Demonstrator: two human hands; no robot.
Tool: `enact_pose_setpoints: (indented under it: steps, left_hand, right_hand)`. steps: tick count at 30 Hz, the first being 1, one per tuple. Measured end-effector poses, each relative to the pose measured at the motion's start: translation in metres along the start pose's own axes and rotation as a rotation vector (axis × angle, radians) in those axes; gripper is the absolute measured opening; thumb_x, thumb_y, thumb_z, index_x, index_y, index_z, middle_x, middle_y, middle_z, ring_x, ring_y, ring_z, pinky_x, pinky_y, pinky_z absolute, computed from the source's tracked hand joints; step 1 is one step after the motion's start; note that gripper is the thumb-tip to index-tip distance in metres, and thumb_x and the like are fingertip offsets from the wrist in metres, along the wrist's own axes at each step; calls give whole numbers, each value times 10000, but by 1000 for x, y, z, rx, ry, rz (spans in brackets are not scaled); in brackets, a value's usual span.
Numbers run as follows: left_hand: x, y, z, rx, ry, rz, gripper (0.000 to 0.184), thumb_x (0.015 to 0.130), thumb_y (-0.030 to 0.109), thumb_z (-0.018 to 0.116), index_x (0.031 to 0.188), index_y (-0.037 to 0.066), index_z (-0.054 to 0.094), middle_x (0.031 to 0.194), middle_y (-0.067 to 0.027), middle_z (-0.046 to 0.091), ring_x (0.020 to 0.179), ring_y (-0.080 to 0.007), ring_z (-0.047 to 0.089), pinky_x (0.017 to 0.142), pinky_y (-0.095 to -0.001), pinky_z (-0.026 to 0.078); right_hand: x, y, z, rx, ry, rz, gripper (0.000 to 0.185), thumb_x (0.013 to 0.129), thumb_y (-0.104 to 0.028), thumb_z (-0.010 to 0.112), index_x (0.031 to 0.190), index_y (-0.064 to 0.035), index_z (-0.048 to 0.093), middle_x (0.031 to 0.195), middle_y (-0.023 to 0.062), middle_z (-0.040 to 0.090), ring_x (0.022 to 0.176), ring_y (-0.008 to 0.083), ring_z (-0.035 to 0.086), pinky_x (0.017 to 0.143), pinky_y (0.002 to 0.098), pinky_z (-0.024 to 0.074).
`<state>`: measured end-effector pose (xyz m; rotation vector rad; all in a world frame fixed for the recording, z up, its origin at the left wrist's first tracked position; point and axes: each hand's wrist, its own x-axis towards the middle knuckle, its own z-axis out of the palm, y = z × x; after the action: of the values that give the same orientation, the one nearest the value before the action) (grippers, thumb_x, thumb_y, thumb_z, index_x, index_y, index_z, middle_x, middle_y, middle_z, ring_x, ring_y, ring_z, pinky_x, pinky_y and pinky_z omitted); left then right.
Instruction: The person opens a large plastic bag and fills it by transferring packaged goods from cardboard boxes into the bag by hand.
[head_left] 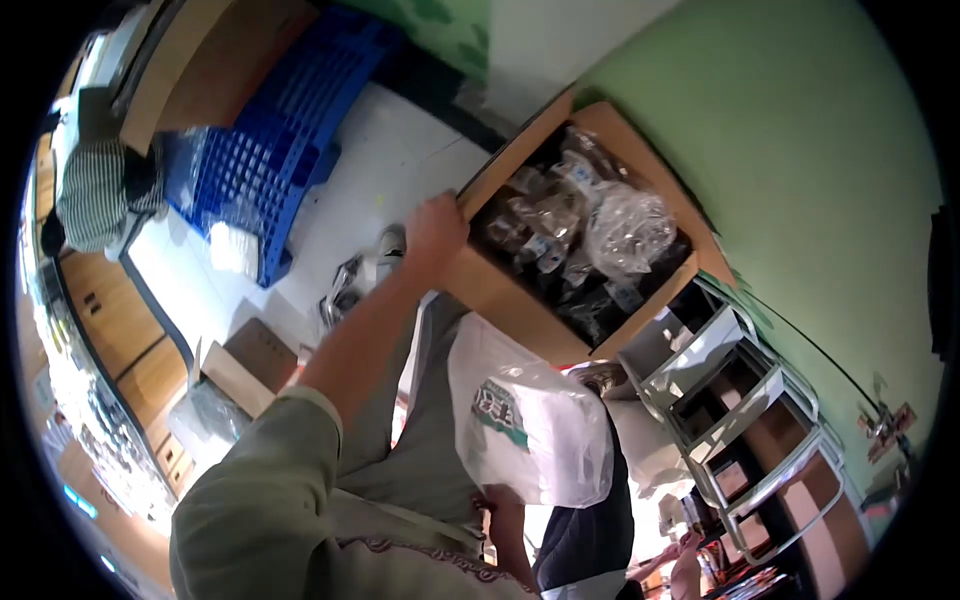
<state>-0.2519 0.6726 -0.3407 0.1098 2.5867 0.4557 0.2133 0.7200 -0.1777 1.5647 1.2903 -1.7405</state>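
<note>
My left hand (pixel 437 236) is closed on the near left edge of an open cardboard box (pixel 520 310). Inside the box lie several dark items in clear plastic bags (pixel 630 230). Below the box, a white plastic bag (pixel 540 425) with green print hangs in front of my legs. At its lower edge is my right hand (pixel 500 497), partly hidden by the bag; its fingers are mostly out of sight.
A blue plastic pallet (pixel 270 140) stands at the upper left. Metal-framed steps (pixel 730 400) lean by the green wall at right. Another open carton (pixel 260 360) is at lower left. A person in stripes (pixel 92 195) is at far left; another person's hands (pixel 685 560) show bottom right.
</note>
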Motion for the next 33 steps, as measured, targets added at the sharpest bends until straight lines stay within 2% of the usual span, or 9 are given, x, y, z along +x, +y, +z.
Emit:
enact_pose_setpoints:
  steps: [2,3,6,10,15,18,24,28,33]
  left_hand:
    - [4,-5,-4,0,-37,37,170,806,183,534,875,37,590,732,-163,625,722,-336,623,646,-439,495]
    - [6,-7,-6,6,-70,105,170,802,186,539,860,38,599,740,-156,631,740,-334,624,659,-442,494]
    - [8,-22,-3,-7,-135,265,209,784,238,554,801,35,597,747,-197,623,708,-364,612,653,-460,485]
    - [-8,-51,6,-55,-156,242,201,739,225,573,776,32,614,752,-197,623,718,-374,607,671,-462,485]
    - [-24,-116,-26,-293,-270,-9,205,759,188,557,840,5,601,828,-218,616,810,-378,596,737,-447,481]
    - [-17,-134,-21,-334,-59,79,218,766,192,553,835,-13,588,830,-247,597,821,-400,579,739,-453,471]
    - [55,-159,-68,-220,-20,192,222,767,201,556,887,16,582,921,-182,582,907,-356,546,753,-462,450]
    - [112,-187,-114,-89,-79,93,262,744,213,568,917,22,614,976,-200,607,936,-357,584,793,-453,476]
    - [158,-226,-176,39,89,94,298,768,250,601,946,12,620,945,-209,621,905,-369,596,781,-443,490]
  right_hand:
    - [4,-12,-2,-21,4,136,167,824,-121,514,849,32,577,752,136,614,663,216,605,619,312,474]
    - [-1,-42,9,206,9,237,180,862,-113,494,836,40,585,797,106,612,708,181,606,645,291,490]
    - [2,-51,10,64,-72,166,177,867,-122,494,874,35,577,799,111,613,712,197,611,641,296,488]
    - [10,-50,3,195,-66,278,176,859,-116,501,883,41,578,811,127,617,683,210,614,654,308,495]
    - [3,-63,21,189,-37,230,132,857,-71,506,888,43,564,785,157,622,668,204,614,588,273,492]
    - [-2,-71,35,31,9,224,194,860,-147,490,896,24,574,774,136,625,654,220,605,619,328,490]
    - [-26,-100,70,41,28,168,198,900,-150,476,937,22,566,803,151,614,711,226,598,653,339,481]
    - [-36,-126,115,46,-2,184,181,899,-132,474,946,23,557,806,145,613,720,232,592,673,339,472]
    - [-54,-176,173,-179,-154,160,205,899,-141,464,942,26,575,806,114,616,752,211,582,712,323,458]
